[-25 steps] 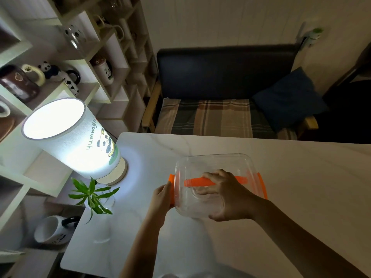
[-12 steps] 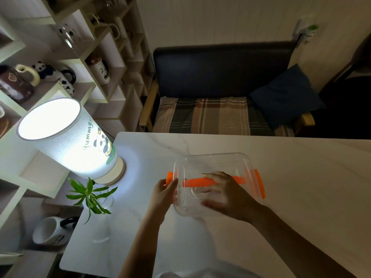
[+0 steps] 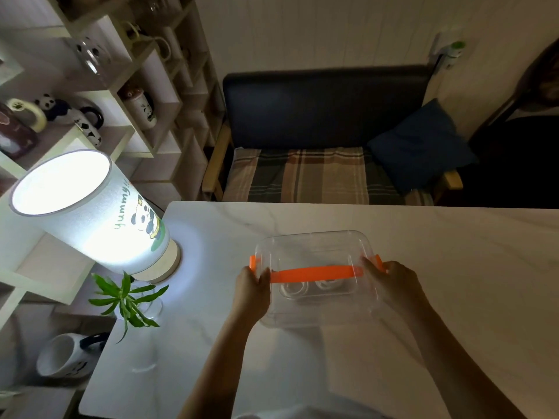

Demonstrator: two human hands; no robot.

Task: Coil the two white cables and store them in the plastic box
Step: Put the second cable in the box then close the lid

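A clear plastic box (image 3: 314,249) with an orange handle across its lid and orange side clips sits on the white marble table (image 3: 453,267). My left hand (image 3: 252,287) grips its left end by the orange clip. At the box's right end, my right hand (image 3: 393,285) holds the side by the other clip. Through the clear plastic I make out two pale coiled rings (image 3: 311,287) that look like the white cables, though they are dim.
A lit cylindrical lamp (image 3: 90,216) with a panda print stands at the table's left end. Next to it is a small green plant (image 3: 127,297) in a glass. Shelves with mugs (image 3: 87,125) fill the left. A dark sofa (image 3: 326,131) lies beyond the table's far edge.
My right hand left the top of the lid and moved to the box's right end. The left hand stayed at the left clip. The box now sits squarer to me.
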